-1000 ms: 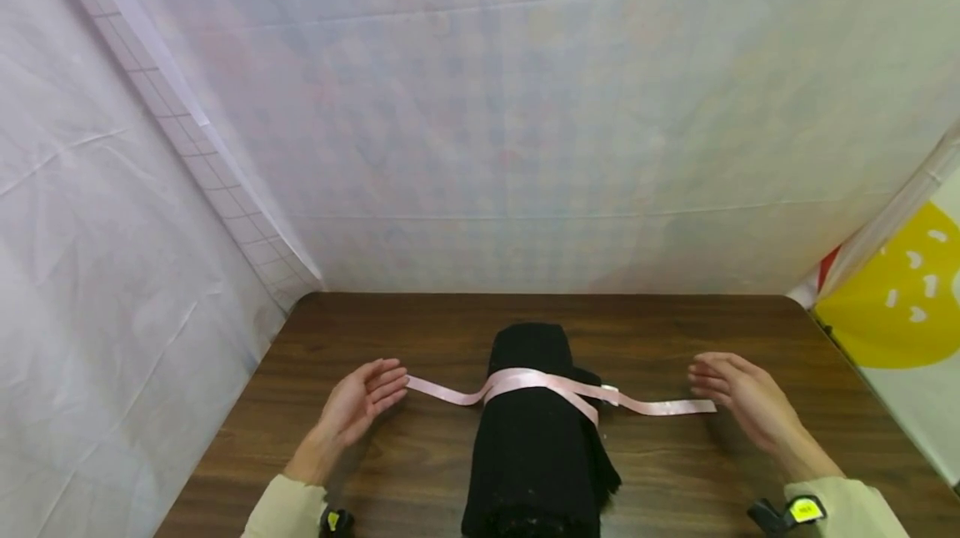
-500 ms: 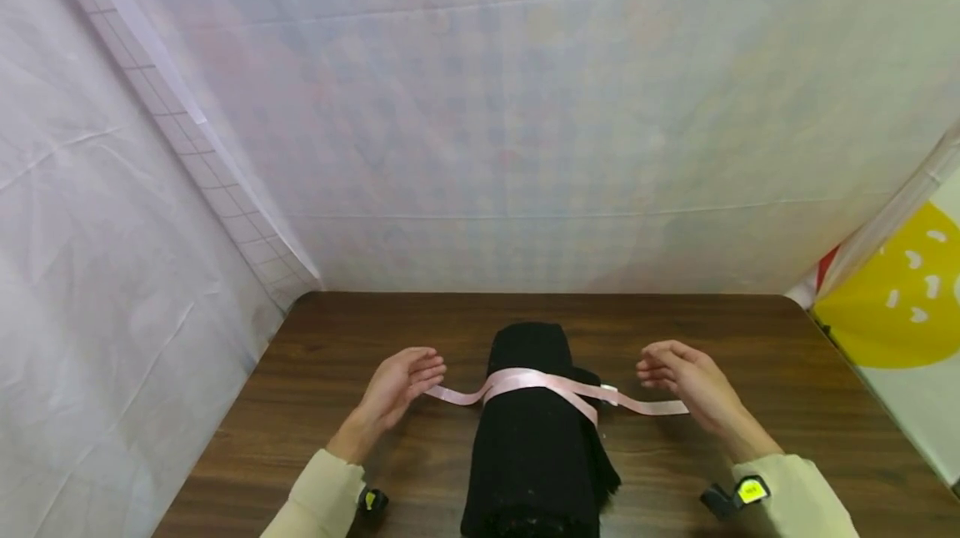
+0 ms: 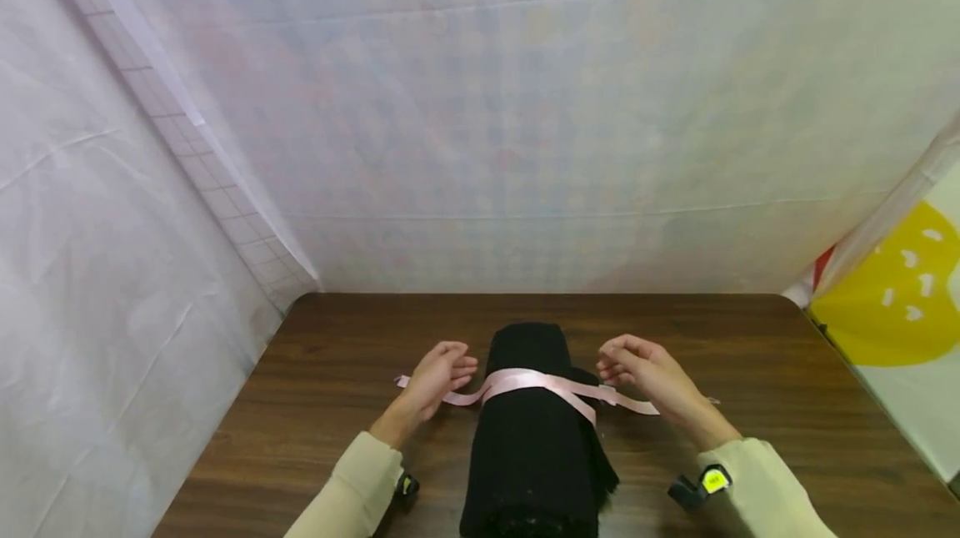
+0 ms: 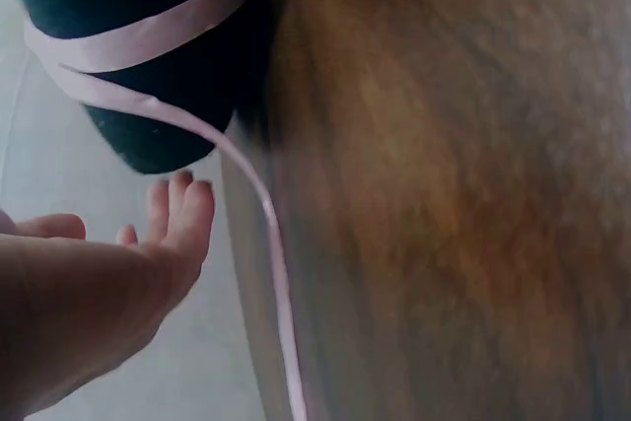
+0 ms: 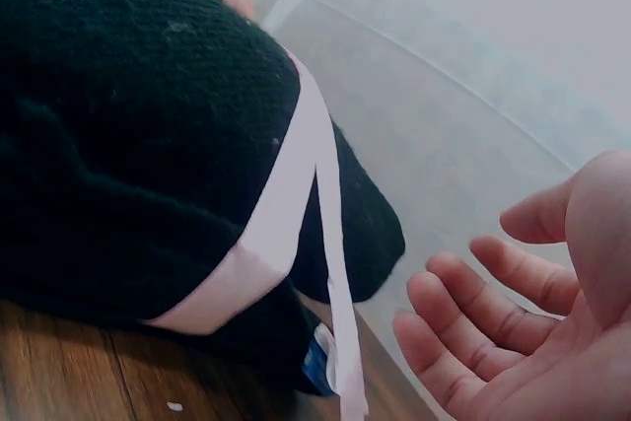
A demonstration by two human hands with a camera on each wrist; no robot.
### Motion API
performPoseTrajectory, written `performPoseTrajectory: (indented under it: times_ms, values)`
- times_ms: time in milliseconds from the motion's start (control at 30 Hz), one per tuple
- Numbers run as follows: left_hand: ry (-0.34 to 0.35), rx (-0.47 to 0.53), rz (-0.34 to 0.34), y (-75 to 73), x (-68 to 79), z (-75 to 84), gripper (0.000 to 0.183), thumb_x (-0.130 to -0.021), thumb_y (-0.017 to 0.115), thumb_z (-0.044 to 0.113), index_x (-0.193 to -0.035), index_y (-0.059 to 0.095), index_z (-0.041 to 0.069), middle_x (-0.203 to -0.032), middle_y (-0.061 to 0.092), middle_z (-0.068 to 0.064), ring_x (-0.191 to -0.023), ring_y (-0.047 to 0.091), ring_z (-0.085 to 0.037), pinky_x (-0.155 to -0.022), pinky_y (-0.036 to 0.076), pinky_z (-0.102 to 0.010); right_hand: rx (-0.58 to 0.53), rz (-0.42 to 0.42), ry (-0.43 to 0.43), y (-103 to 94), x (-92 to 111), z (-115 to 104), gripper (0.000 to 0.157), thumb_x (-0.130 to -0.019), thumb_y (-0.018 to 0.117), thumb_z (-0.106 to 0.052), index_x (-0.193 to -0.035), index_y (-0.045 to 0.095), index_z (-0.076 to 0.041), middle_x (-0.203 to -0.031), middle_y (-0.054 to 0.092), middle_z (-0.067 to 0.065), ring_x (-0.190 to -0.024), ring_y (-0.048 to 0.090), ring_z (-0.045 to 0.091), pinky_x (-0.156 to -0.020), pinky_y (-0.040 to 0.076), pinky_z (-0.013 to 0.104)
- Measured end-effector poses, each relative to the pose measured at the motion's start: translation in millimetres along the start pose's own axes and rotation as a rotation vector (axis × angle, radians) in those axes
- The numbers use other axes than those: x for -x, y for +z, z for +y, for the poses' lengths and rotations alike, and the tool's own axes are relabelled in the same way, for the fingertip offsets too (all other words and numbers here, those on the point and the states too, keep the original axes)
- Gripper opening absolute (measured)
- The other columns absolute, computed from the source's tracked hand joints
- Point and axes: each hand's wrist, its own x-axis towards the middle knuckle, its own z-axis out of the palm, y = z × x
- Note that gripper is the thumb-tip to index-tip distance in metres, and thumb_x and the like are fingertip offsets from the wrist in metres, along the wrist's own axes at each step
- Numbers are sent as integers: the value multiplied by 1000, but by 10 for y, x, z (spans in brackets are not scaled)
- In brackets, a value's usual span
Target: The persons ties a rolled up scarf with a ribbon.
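Note:
A rolled black knit cloth lies lengthwise on the table, a pink ribbon wrapped round it and crossed on top. Both ribbon tails trail out sideways over the wood. My left hand hovers over the left tail, close to the roll, its fingers relaxed and holding nothing. On the other side my right hand is over the right tail, fingers loosely bent with nothing in them. The right wrist view shows that hand's empty palm beside the roll. A small white tag sticks out from the cloth's right side.
The brown wooden table ends at a white hanging sheet at the back. Another white sheet hangs on the left. A yellow patterned cloth shows beyond the table's right edge.
Both hands have moved inward over the ribbon tails toward the black roll, the left one rightward and the right one leftward. The roll and ribbon have stayed in place.

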Motion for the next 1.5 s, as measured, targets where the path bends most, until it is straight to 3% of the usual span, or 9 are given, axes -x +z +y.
performPoseTrajectory:
  times_ms: [167,433,600,700,800,933,1233,1500]
  values:
    - [-13,-95,-37,44,4,-66,40,-107,41,24,-130,38,-8,-117,62,-31,-104,65,-29,-94,52,-43,52,-25,-11,146,-49,-8,36,-102,55,-26,-115,56,7,-107,63,26,-97,65,36,-85,56,39]
    - [-18,-203,-44,47,8,-88,46,-105,48,36,-125,44,-6,-88,68,-17,-74,64,-17,-71,57,-31,179,-33,-65,299,-103,-6,30,-101,58,-24,-115,56,3,-110,62,22,-97,65,28,-81,57,33]
    - [21,-323,-41,19,26,-53,52,-103,49,45,-118,53,-4,-75,63,-5,-68,60,-14,-66,49,-25,111,-16,12,358,-113,0,32,-99,62,-26,-115,51,-1,-106,57,21,-83,65,23,-73,59,31]
    - [28,-293,-96,5,31,-23,54,-101,52,46,-114,55,-6,-73,60,-4,-65,60,-14,-65,52,-28,115,-17,27,372,-121,4,31,-99,62,-27,-114,51,-2,-103,55,19,-72,59,21,-66,57,28]
    - [43,-286,-161,-2,44,23,52,-99,55,47,-108,57,-4,-72,58,-3,-63,60,-14,-64,53,-30,173,-10,10,378,-123,-1,28,-98,63,-28,-111,53,-5,-100,54,16,-69,54,19,-61,53,27]
    - [79,-373,-196,-5,67,98,42,-96,60,48,-100,64,6,-70,55,-1,-62,53,-13,-63,46,-29,292,5,-46,380,-128,-27,24,-97,64,-31,-105,59,-8,-101,59,12,-75,54,20,-62,49,29]
    - [173,-548,-199,43,117,215,27,-91,69,44,-90,72,17,-66,45,5,-60,40,-12,-55,34,-26,401,-50,-106,411,-130,-140,29,-98,62,-39,-93,68,-11,-78,56,3,-67,51,18,-59,44,29]
    - [182,-576,-167,84,142,278,41,-84,75,47,-77,73,6,-59,41,7,-57,38,-11,-53,32,-27,489,-108,-135,480,-154,-221,32,-93,67,-44,-75,70,-17,-63,54,-4,-57,50,12,-56,43,26]
